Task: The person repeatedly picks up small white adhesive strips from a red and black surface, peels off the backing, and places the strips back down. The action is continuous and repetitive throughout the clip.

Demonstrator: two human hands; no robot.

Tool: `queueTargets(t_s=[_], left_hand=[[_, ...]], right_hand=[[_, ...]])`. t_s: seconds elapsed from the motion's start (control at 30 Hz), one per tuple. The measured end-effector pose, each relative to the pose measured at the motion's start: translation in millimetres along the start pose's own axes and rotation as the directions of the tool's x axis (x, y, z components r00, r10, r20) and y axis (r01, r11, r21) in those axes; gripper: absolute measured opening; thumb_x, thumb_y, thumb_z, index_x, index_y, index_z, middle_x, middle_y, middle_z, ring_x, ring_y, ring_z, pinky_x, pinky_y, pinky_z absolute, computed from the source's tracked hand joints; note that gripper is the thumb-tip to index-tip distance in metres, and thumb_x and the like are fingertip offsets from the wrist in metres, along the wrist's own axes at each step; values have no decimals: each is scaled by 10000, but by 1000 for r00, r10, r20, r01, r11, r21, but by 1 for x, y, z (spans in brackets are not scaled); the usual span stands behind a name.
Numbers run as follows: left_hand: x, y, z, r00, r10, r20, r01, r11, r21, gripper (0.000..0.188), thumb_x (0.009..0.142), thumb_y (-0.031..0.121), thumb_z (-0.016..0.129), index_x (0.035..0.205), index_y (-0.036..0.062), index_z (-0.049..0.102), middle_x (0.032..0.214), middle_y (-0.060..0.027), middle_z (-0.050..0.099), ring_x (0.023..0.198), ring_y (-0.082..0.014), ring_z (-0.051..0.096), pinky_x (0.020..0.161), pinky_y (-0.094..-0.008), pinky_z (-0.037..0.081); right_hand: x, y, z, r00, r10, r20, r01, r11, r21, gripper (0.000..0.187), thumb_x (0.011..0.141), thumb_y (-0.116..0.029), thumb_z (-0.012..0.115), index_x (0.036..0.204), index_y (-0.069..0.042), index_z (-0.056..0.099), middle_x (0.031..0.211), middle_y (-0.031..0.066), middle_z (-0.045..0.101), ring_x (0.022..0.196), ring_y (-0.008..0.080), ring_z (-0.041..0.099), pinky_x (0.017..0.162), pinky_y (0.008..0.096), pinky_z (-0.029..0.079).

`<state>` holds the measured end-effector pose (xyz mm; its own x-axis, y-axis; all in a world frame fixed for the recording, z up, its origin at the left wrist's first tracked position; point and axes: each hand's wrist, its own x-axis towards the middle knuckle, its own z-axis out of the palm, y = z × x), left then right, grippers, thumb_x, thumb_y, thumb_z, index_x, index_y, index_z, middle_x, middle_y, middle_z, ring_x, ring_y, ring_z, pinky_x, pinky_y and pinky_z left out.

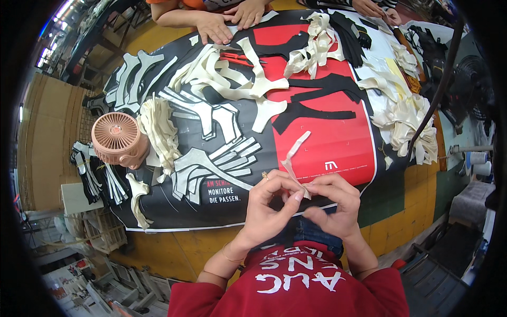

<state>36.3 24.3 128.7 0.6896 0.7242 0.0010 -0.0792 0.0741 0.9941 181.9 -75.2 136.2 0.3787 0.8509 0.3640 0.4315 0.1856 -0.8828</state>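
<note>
A narrow cream fabric strip [289, 160] rises from between my hands, its free end standing over the red part of the table cover. My left hand [271, 205], with a ring on one finger, pinches the strip's lower end between thumb and fingertips. Curled in from the other side, my right hand [336, 205] has its fingertips on the same end; its thumb hangs lower. The folded bit between the fingertips is partly hidden. Beyond my hands lie a black cut fabric piece [311, 114] and a cream Y-shaped piece [269, 108].
Stacked white pieces with black edges [211, 171] lie left of my hands, near a pink fan [117, 138] and a cream bundle [160, 132]. Red-handled scissors [236, 58] lie farther off. Another person's hands [229, 24] rest at the far edge. Cream scraps [406, 119] heap at right.
</note>
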Motion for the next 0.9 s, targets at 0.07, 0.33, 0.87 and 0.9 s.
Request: queueTargets(t_s=[0.07,0.33,0.87,0.9], left_hand=[[1,1,2,996,86,2,-85,980,178,84,832,-17,703,908,5,675,896,-63,614,746,-120,581,659,-262,481],[-2,-4,6,978,204,-29,-179,907,381,92,753,-37,693,808,8,635,844,-86,611,661,-147,575,600,-259,468],[2,0,16,998,52,41,-62,948,311,134,957,103,639,927,-24,669,737,-99,592,587,-167,533,555,-292,431],[1,1,15,998,42,53,-57,949,309,134,965,99,625,936,-23,671,742,-101,595,589,-169,537,555,-291,432]], right_hand=[[-2,1,2,996,89,-13,-88,995,35,223,813,-84,783,1005,18,732,912,118,697,827,199,697,710,286,546],[-5,4,3,986,157,-46,-160,985,-68,90,904,-35,644,889,50,668,849,100,670,716,147,622,649,259,478],[2,-6,-8,948,295,123,-310,942,128,158,952,-101,635,974,56,643,929,129,658,814,197,647,730,299,509],[2,-4,-12,941,302,153,-322,936,139,151,951,-93,630,971,56,646,920,128,661,815,197,648,733,300,510]])
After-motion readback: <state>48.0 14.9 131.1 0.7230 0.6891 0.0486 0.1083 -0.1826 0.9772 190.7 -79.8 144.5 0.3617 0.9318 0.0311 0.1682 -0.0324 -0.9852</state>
